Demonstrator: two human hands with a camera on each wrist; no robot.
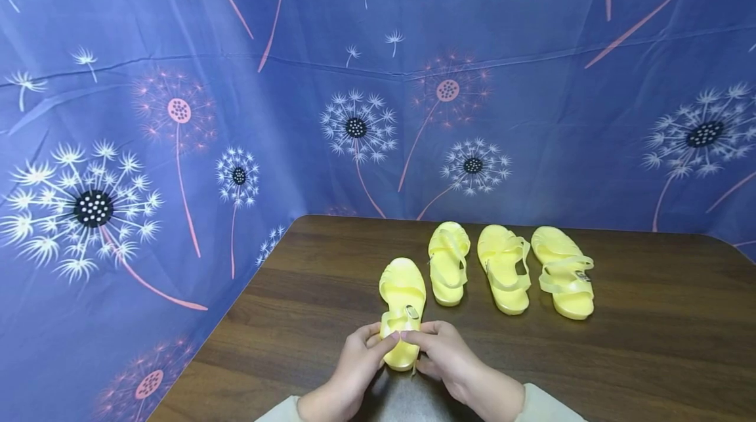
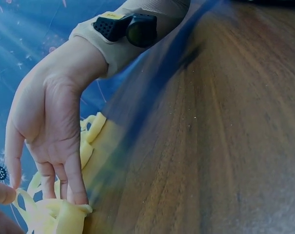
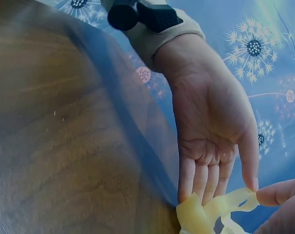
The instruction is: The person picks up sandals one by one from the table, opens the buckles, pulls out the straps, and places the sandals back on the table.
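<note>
Four yellow jelly plastic sandals lie on the dark wooden table (image 1: pixel 650 343). Left hand (image 1: pixel 354 369) and right hand (image 1: pixel 445 356) pinch the nearest sandal (image 1: pixel 403 291)'s heel strap; three sandals (image 1: pixel 502 268) stand at two o'clock.

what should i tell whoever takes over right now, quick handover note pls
Left hand and right hand both pinch the strap of the nearest yellow sandal, which lies on the wooden table in front of the person.
Three more yellow sandals stand in a row behind it, untouched.
Done: those three are lined up side by side.
Left: the strap appears unfastened; probably buckle it, then set this sandal in the row.
</note>
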